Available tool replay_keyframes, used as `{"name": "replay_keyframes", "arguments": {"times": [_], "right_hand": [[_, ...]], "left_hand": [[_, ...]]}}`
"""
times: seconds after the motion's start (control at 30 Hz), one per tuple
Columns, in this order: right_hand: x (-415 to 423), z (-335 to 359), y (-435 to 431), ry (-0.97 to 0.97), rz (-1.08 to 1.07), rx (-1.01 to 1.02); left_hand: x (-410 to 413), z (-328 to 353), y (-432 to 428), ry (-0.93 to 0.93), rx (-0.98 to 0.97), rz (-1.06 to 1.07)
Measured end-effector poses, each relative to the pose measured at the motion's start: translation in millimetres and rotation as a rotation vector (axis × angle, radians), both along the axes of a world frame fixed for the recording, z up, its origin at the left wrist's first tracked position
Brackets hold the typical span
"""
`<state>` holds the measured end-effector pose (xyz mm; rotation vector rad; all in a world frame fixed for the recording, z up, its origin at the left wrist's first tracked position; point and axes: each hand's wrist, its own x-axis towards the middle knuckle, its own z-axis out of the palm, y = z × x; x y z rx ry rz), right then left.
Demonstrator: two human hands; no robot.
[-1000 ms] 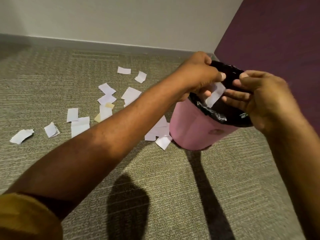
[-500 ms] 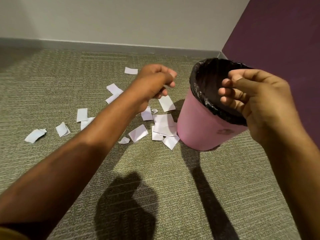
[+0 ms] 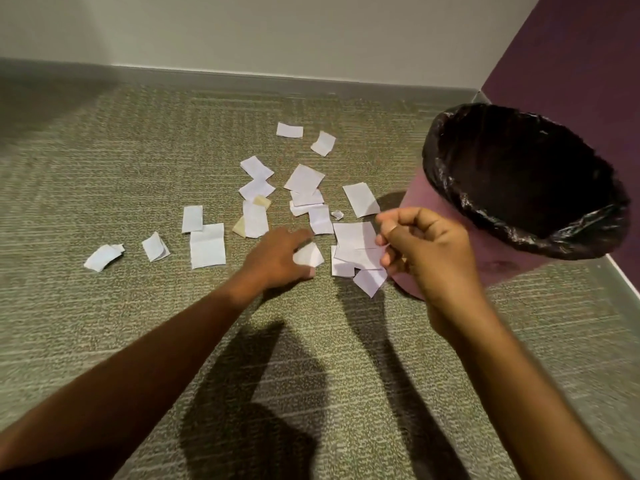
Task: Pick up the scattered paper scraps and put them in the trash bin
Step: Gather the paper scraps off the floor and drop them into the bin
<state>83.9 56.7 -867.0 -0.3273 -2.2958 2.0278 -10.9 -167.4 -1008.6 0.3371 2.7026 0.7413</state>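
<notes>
Several white paper scraps (image 3: 207, 245) lie scattered on the grey-green carpet, left of a pink trash bin (image 3: 414, 202) lined with a black bag. The bin stands at the right, near the corner of the walls. My left hand (image 3: 277, 259) is down on the carpet, its forefinger and thumb closing round one small white scrap (image 3: 309, 255). My right hand (image 3: 427, 251) hovers in front of the bin's left side, above a pile of overlapping scraps (image 3: 353, 235). Its fingers are loosely curled and I see nothing held in them.
A white wall with a grey skirting board (image 3: 242, 76) runs along the back, and a purple wall (image 3: 581, 64) closes the right side behind the bin. Two tan scraps (image 3: 239, 226) lie among the white ones. Shadows of my arms fall on the carpet near me.
My left hand left the bin's mouth, where it held a scrap, swung left and down to the carpet, and now pinches a new scrap. My right hand dropped from the rim.
</notes>
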Motion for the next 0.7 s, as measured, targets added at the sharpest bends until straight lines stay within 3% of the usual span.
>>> {"name": "replay_keyframes", "arguments": {"times": [0.2, 0.4, 0.53, 0.7], "right_hand": [[3.0, -88.5, 3.1, -0.207, -0.062, 0.255], [6.4, -139.0, -1.6, -0.274, 0.054, 0.836], [3.2, -151.6, -6.6, -0.238, 0.056, 1.037], [-3.6, -151.4, -11.0, -0.179, 0.106, 1.203]], "left_hand": [[2.0, -24.5, 1.3, 0.207, -0.162, -0.086], [1.7, -25.2, 3.0, 0.278, -0.192, -0.117], [-1.9, -23.4, -5.0, 0.318, -0.065, -0.088], [-5.8, -19.5, -17.6, 0.272, 0.136, 0.141]]}}
